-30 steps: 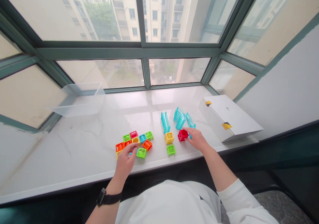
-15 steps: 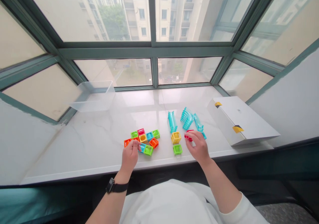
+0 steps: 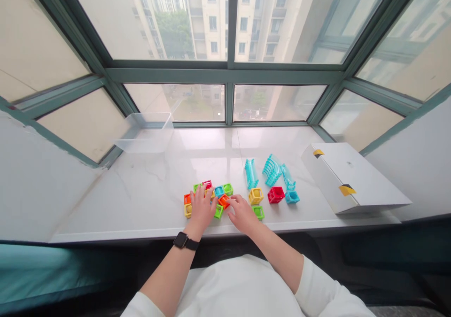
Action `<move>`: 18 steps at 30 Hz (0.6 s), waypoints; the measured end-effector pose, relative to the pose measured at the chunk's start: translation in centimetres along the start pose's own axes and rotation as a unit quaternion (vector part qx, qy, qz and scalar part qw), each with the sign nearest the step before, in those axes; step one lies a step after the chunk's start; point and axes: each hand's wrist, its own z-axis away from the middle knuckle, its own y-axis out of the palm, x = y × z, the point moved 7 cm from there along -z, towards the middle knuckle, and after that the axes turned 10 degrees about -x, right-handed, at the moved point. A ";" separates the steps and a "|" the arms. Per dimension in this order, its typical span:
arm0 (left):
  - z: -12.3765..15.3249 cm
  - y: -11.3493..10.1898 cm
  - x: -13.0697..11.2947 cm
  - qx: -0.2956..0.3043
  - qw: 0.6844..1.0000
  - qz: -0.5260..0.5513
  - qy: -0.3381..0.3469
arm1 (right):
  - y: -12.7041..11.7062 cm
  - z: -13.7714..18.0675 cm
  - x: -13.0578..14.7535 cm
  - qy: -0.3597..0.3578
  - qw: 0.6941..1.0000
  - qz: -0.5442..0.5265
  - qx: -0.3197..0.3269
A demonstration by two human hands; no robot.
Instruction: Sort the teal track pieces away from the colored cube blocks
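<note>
My left hand point(image 3: 201, 210) lies over a cluster of hollow plastic cube blocks, fingers spread, hiding some of them. Around it show an orange block point(image 3: 187, 199), a yellow block point(image 3: 188, 210), a blue block point(image 3: 219, 191) and green blocks, one of them a green block point(image 3: 228, 189) at the far right corner. My right hand point(image 3: 243, 215) has its fingertips and thumb at a tilted orange block point(image 3: 224, 201) on the cluster's right side. Just beyond that hand stand a yellow block point(image 3: 256, 196) and a partly covered green block point(image 3: 259, 212).
A red block point(image 3: 276, 195) and a blue block point(image 3: 292, 197) stand to the right. Behind them lie clear blue track pieces: a straight one point(image 3: 251, 173), a curved one point(image 3: 272, 170) and another point(image 3: 288, 177). A clear bin point(image 3: 148, 143) sits back left, a white box point(image 3: 355, 176) at right.
My right hand has let go of the red block and moved left to the tilted orange block. My left hand has opened out over the cluster. The view has shifted slightly left.
</note>
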 end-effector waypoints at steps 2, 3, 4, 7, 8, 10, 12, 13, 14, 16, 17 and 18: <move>0.1 0.5 -0.3 0.004 1.000 -0.011 0.001 | 0.9 -0.1 -0.6 0.017 0.999 0.023 0.016; 0.2 0.7 -0.5 0.005 1.000 -0.015 0.004 | 1.1 -0.2 -0.7 0.020 0.999 0.029 0.022; 0.3 0.8 -0.7 0.005 1.000 -0.019 0.010 | 1.3 -0.3 -0.8 0.021 0.999 0.031 0.027; 0.5 0.8 -0.9 0.006 0.999 -0.028 0.021 | 1.4 -0.6 -0.6 0.017 0.999 0.031 0.035; 0.5 0.8 -1.0 0.007 0.999 -0.029 0.021 | 1.4 -0.7 -0.6 0.017 0.999 0.033 0.038; 0.6 0.6 -1.1 0.007 0.999 -0.028 0.021 | 1.5 -1.0 -0.6 0.024 0.998 0.044 0.043; 0.5 0.5 -1.1 0.008 0.999 -0.024 0.023 | 1.5 -1.3 -0.7 0.036 0.996 0.063 0.050; 0.5 0.4 -1.2 0.008 0.999 -0.022 0.024 | 1.6 -1.4 -0.8 0.042 0.995 0.072 0.053; 0.5 0.3 -1.2 0.008 0.999 -0.020 0.025 | 1.6 -1.4 -0.9 0.047 0.994 0.081 0.057; 0.5 0.3 -1.2 0.008 0.999 -0.017 0.029 | 1.6 -1.5 -1.1 0.057 0.992 0.094 0.062; 0.5 0.3 -1.2 0.006 0.999 -0.016 0.031 | 1.6 -1.5 -1.1 0.062 0.991 0.098 0.063; 0.6 0.3 -1.2 0.004 0.999 -0.015 0.032 | 1.5 -1.4 -1.1 0.065 0.991 0.101 0.063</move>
